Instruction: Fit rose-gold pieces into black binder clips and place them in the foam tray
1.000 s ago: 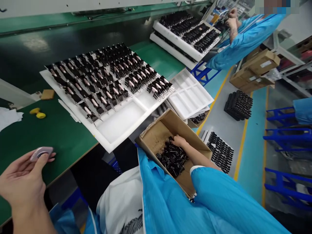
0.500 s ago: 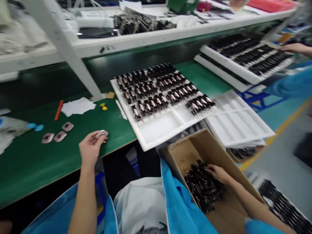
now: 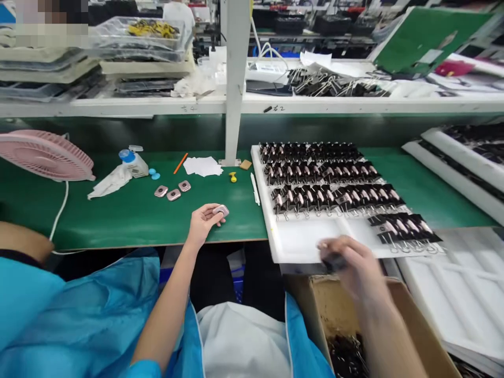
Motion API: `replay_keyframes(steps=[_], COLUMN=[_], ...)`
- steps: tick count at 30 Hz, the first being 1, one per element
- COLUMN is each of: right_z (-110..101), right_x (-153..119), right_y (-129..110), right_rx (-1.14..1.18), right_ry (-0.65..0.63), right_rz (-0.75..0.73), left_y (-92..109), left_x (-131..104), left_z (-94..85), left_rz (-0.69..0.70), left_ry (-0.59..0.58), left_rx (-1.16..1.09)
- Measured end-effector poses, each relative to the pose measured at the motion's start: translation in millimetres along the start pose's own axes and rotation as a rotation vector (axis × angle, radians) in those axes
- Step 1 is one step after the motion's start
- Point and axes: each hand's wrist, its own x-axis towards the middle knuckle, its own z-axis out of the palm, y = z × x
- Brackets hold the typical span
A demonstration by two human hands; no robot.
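My left hand (image 3: 203, 222) pinches a pink watch case (image 3: 221, 211) above the front edge of the green table. Three similar pink cases (image 3: 173, 195) lie to its left. My right hand (image 3: 350, 257), blurred, is closed on a black binder clip (image 3: 334, 261) over the front edge of a white tray (image 3: 295, 239). Rows of black clips with pink pieces between them (image 3: 315, 197) fill the tray's back compartments. Below my right hand is a cardboard box (image 3: 413, 320) with a pile of black clips (image 3: 348, 354) inside.
A white post (image 3: 233, 84) rises mid-table to a shelf (image 3: 157, 107). Left stand a pink fan (image 3: 43, 155) and a bottle (image 3: 134, 163). Stacked white trays (image 3: 460, 173) are at the right. A co-worker's blue sleeve (image 3: 27, 299) is near at left.
The view has swung left. My right hand has come up out of the cardboard box with a black clip. My left hand still holds the watch case.
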Motion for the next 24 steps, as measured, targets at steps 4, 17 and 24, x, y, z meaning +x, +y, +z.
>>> replay_keyframes(steps=[4,17,24], right_z=[115.0,211.5,209.5], right_x=[43.7,60.9,55.8], right_y=[-6.5,38.0,51.1], right_rx=[0.412,0.496,0.525], right_ry=[-0.222,-0.102,-0.106], right_rz=[0.143,0.209,0.244], left_y=[-0.1,4.3,2.9], left_x=[0.0,-2.4,-2.9], left_z=[-1.9,-7.3,-8.9], left_rz=[0.008,-0.09,-0.138], left_ry=[0.037,-0.017,-0.112], left_rx=[-0.099,-0.219,-0.179])
